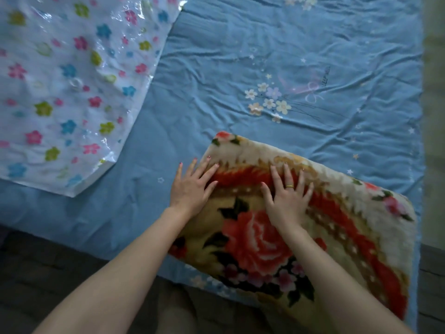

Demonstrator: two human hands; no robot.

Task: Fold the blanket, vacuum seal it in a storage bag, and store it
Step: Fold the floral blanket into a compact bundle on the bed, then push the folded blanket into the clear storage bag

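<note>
A folded plush blanket (pixel 342 227), cream with red roses and a red band, lies on the bed at the lower right. My left hand (pixel 192 186) presses flat on its left edge with fingers spread, partly over the sheet. My right hand (pixel 287 198), wearing a gold ring, lies flat with spread fingers on the blanket's top near the middle. A clear plastic storage bag (pixel 65 92) printed with pink, blue and green flowers lies flat at the upper left, apart from the blanket.
A wrinkled blue bed sheet (pixel 252 56) with a small flower print covers the bed. The bed's near edge runs along the bottom left, with dark floor (pixel 43 273) below it. The bed's right edge (pixel 421 141) borders a pale strip.
</note>
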